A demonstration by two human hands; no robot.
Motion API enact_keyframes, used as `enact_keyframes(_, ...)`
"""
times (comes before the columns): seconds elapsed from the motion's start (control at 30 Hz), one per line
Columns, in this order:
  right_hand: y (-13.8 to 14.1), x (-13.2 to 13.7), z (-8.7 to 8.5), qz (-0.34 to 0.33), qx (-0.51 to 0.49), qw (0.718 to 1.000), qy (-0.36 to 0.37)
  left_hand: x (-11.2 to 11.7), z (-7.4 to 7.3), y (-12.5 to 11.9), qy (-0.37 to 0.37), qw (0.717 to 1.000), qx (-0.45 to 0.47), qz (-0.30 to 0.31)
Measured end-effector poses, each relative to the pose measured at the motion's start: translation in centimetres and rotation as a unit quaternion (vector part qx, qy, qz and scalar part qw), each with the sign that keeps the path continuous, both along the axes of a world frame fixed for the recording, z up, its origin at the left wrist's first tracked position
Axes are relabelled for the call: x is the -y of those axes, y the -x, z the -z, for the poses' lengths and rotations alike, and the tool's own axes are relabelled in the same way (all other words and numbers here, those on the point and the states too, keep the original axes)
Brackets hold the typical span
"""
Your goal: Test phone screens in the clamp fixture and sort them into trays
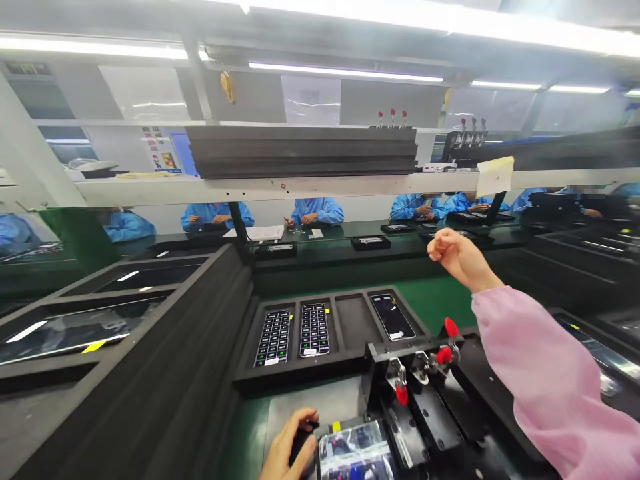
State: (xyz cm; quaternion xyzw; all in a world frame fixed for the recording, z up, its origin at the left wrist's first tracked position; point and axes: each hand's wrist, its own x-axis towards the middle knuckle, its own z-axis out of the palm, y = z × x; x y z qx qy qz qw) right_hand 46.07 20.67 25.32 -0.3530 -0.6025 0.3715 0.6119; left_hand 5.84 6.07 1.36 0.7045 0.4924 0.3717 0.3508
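My left hand rests at the bottom edge, fingers curled around a small dark object beside a glossy phone lying in a black fixture. The fixture carries red-handled toggle clamps. My right hand, in a pink sleeve, is raised over the green belt with fingers closed in a loose fist; nothing shows in it. Ahead lies a black foam tray with two phones showing key grids and one dark phone.
A tall stack of black foam trays holding screens stands at my left. More trays sit at the right. An overhead shelf carries stacked trays. Across the green conveyor, several people in blue coats work.
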Motion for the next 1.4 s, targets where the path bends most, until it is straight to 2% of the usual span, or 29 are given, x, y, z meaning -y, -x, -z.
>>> enact_keyframes(0.07,1.3,4.2,-2.5,-0.015,0.021,0.999,-0.020,0.5,-1.0,0.0,0.022,0.999,-0.003,0.031)
enact_keyframes(0.1,2.2,6.5,-3.2,-0.012,0.058,0.998,-0.027,0.9,-1.4,0.0,0.027,0.999,-0.010,0.045)
enact_keyframes(0.17,4.1,11.2,-2.9,0.012,0.163,0.986,-0.025,1.7,-1.9,0.0,0.027,0.996,-0.031,0.073)
enact_keyframes(0.2,5.1,13.3,-1.9,0.024,0.221,0.975,-0.010,2.2,-2.1,0.1,0.024,0.995,-0.044,0.088)
enact_keyframes(0.27,6.7,16.7,1.2,0.038,0.320,0.945,0.047,3.2,-2.5,0.1,0.013,0.990,-0.072,0.118)
enact_keyframes(0.3,7.1,17.7,3.1,0.061,0.352,0.931,0.072,3.7,-2.7,0.1,0.005,0.987,-0.086,0.134)
enact_keyframes(0.33,7.3,18.4,5.0,0.115,0.359,0.922,0.085,4.1,-2.8,0.1,-0.004,0.984,-0.100,0.149)
enact_keyframes(0.43,6.4,18.2,9.5,0.164,0.357,0.914,0.104,4.7,-3.3,0.1,-0.029,0.974,-0.135,0.181)
enact_keyframes(0.5,4.9,17.2,10.8,0.184,0.348,0.913,0.106,4.6,-3.4,0.2,-0.041,0.972,-0.144,0.179)
enact_keyframes(0.63,2.4,15.7,11.3,0.227,0.323,0.913,0.099,4.3,-2.9,0.3,-0.050,0.977,-0.142,0.149)
enact_keyframes(0.73,1.9,16.3,11.9,0.249,0.302,0.916,0.085,4.3,-2.5,0.3,-0.050,0.979,-0.139,0.143)
enact_keyframes(0.83,2.4,17.6,13.0,0.271,0.280,0.919,0.065,4.3,-2.4,0.3,-0.046,0.981,-0.128,0.142)
enact_keyframes(0.93,4.3,18.8,13.8,0.296,0.258,0.919,0.036,4.3,-2.6,0.2,-0.046,0.980,-0.124,0.148)
enact_keyframes(1.07,8.1,19.0,13.5,0.332,0.229,0.915,-0.012,4.2,-3.1,-0.3,-0.063,0.974,-0.148,0.161)
enact_keyframes(1.17,9.8,18.0,12.0,0.398,0.224,0.888,-0.061,4.1,-3.5,-1.4,-0.064,0.968,-0.172,0.169)
enact_keyframes(1.23,10.0,17.2,10.7,0.399,0.255,0.877,-0.077,3.9,-3.6,-2.6,-0.066,0.963,-0.189,0.182)
enact_keyframes(1.3,9.7,16.8,9.9,0.363,0.287,0.884,-0.070,3.7,-3.7,-3.7,-0.072,0.958,-0.198,0.194)
enact_keyframes(1.4,9.2,17.6,10.4,0.362,0.282,0.885,-0.074,3.4,-3.7,-4.7,-0.082,0.958,-0.194,0.196)
